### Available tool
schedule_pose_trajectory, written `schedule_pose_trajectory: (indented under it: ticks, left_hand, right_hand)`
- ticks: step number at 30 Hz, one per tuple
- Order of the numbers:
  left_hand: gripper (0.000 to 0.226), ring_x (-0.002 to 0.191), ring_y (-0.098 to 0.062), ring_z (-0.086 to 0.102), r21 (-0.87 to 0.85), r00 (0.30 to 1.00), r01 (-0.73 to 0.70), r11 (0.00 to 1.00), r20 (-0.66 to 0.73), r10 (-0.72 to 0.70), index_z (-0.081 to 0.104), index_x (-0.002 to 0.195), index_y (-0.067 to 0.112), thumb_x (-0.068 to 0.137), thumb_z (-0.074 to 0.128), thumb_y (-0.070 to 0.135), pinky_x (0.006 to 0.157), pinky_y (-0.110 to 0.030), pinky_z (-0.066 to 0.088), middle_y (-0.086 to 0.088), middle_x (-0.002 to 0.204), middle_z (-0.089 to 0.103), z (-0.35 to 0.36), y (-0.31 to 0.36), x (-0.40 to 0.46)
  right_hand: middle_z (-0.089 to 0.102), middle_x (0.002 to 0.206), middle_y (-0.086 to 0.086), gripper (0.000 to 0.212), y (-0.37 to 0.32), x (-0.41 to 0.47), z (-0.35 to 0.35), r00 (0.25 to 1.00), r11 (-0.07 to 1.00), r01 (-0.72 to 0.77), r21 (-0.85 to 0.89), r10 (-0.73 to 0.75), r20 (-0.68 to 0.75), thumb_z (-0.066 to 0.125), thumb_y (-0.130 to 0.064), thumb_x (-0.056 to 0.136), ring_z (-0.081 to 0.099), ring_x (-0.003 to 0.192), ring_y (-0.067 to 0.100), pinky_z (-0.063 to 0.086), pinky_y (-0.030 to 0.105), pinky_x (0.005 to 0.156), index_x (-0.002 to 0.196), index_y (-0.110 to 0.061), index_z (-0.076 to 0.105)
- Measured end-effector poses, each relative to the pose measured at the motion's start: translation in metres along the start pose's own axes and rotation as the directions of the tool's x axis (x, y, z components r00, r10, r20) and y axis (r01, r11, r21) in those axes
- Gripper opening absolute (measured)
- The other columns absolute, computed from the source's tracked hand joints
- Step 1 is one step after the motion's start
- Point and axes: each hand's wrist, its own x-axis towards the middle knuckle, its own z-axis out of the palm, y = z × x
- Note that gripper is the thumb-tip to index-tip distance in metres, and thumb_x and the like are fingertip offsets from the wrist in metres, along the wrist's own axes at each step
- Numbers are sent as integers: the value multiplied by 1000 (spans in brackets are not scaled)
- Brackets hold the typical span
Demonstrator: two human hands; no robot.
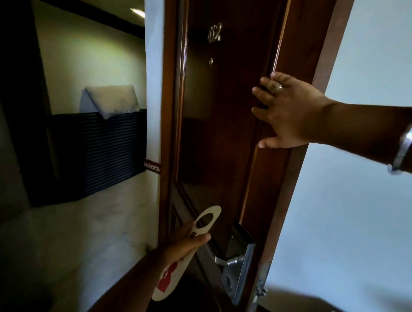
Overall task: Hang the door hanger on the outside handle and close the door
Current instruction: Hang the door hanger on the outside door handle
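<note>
A dark brown wooden door (pixel 218 136) with metal room numbers stands partly open in front of me. Its silver lever handle (pixel 228 261) sits on a long metal lock plate low on the door, near the door's edge. My left hand (pixel 183 244) holds a white door hanger (pixel 208 220) with a round hole at its top and red print at its lower end; the hanger is left of the handle and apart from it. My right hand (pixel 285 112) lies flat with spread fingers against the door's edge, well above the handle.
The brown door frame (pixel 314 63) runs beside the door on the right, with a pale wall (pixel 367 196) past it. On the left, a dim corridor holds a dark striped basket (pixel 98 153) with white linen in it.
</note>
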Motion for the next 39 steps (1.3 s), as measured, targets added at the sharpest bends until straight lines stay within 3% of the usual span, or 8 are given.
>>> schedule_pose_trajectory:
  ticks: [2,4,7,11,17,23,27,39]
  left_hand:
    - [61,123,-20,56,71,995,81,994,43,-84,53,134,22,83,73,50,105,-40,45,-2,133,58,2,-1,6]
    - [25,95,-18,61,61,992,96,993,81,-101,61,105,19,91,68,38,85,-28,48,-7,104,61,4,0,13]
    - [31,84,-22,55,42,985,123,991,116,-127,64,100,12,90,67,41,66,-23,44,-9,97,56,3,-8,21]
    - [53,98,-15,70,141,925,303,943,195,-326,72,105,32,64,76,66,78,-28,51,7,109,74,4,-20,32]
    - [54,107,-12,66,295,752,302,907,511,-416,67,115,32,66,79,52,90,-30,54,4,125,70,35,-22,35]
    - [94,131,-23,51,88,908,223,971,344,-240,45,137,36,56,92,47,107,-48,47,2,138,54,76,-47,18]
    - [89,131,-11,46,147,978,55,988,192,-83,35,129,49,57,86,59,101,-30,48,16,139,46,97,-57,13]
    - [115,144,-16,32,345,1000,-8,939,6,6,13,153,29,63,79,57,115,-35,33,5,159,26,151,-62,30]
  right_hand:
    - [8,166,15,100,1,-1,3,1000,1000,6,5,-6,-11,4,-84,77,2,154,35,-1,50,123,155,-25,21]
    - [11,166,15,102,2,0,5,1000,1000,14,6,-13,-19,1,-85,75,4,154,35,0,50,123,155,-25,23]
    - [16,165,16,105,4,-2,7,999,1000,30,6,-30,-32,-1,-85,73,8,153,36,3,50,123,154,-24,27]
    - [26,162,18,107,7,-5,8,996,998,65,18,-63,-70,-5,-84,73,17,152,37,8,50,123,151,-22,34]
    - [42,155,16,108,10,-7,12,985,990,139,21,-136,-103,-9,-82,76,29,148,36,17,49,123,144,-21,47]
    - [33,160,15,109,11,-5,21,987,991,133,29,-130,-90,-11,-84,73,23,150,36,14,50,124,149,-24,38]
    - [5,167,15,105,9,-1,30,997,996,80,30,-80,15,-1,-89,72,0,153,37,0,55,123,156,-29,15]
    - [-9,167,15,101,3,0,43,992,998,61,-19,-59,111,15,-88,76,-11,152,40,-5,59,122,158,-29,1]
